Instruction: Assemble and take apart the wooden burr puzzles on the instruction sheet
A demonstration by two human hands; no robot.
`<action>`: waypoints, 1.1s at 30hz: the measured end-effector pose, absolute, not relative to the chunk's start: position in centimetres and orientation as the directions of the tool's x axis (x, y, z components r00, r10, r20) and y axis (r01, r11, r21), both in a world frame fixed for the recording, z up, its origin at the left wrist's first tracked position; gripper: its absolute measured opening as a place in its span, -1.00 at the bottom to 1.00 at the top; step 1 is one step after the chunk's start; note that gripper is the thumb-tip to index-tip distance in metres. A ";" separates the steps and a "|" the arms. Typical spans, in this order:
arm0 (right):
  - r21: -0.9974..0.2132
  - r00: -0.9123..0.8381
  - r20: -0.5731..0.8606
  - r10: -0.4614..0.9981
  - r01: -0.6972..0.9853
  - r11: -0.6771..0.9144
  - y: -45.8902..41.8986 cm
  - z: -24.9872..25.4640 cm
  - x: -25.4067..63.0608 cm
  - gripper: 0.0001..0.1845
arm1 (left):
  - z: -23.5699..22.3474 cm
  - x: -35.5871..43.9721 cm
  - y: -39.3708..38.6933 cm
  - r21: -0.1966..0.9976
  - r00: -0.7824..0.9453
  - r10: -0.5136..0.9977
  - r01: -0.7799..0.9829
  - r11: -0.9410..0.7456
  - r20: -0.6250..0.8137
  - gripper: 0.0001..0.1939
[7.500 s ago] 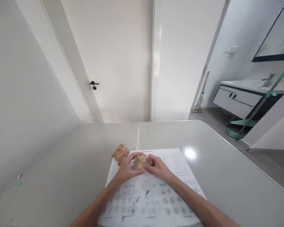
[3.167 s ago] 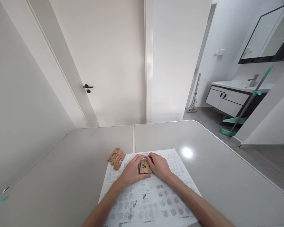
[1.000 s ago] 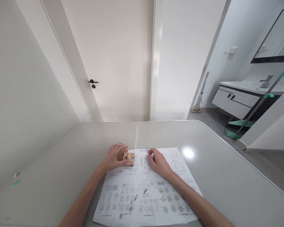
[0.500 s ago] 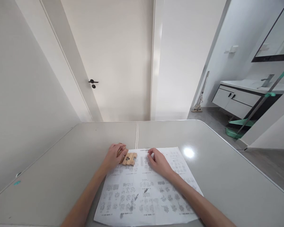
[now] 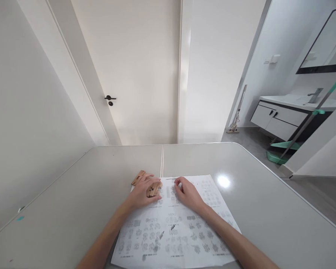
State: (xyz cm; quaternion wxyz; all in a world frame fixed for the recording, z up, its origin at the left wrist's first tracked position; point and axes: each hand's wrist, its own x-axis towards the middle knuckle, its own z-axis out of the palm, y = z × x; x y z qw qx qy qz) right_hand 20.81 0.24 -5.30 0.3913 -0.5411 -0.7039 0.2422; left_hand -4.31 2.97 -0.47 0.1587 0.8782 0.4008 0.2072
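My left hand [image 5: 142,191] spans a small row of notched wooden puzzle blocks [image 5: 153,190], its fingers along their far side and the thumb along the near side. These blocks lie side by side on the upper left of a printed sheet [image 5: 168,239]. Just beyond the left hand, another wooden block [image 5: 138,177] rests partly under or beside the knuckles at the paper's corner. My right hand [image 5: 187,191] rests on the sheet's upper middle with its fingers curled in; nothing shows between them.
The sheet lies on a glossy grey table [image 5: 72,209] with a seam at its middle. Behind stands a white door [image 5: 140,74] with a black handle. On the right are a washbasin cabinet [image 5: 280,117], a mop [image 5: 236,116] and a green dustpan [image 5: 277,157].
My left hand has moved right, from the leftmost blocks to around the row. A block it covered before now shows at the upper left. My right hand stays almost still.
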 end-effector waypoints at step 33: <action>-0.763 -0.141 0.284 0.948 0.566 0.312 0.5 -5.7 20.5 -0.85 | -2.0 -7.8 5.9 0.371 0.043 0.923 0.907 -0.196 0.382 -0.67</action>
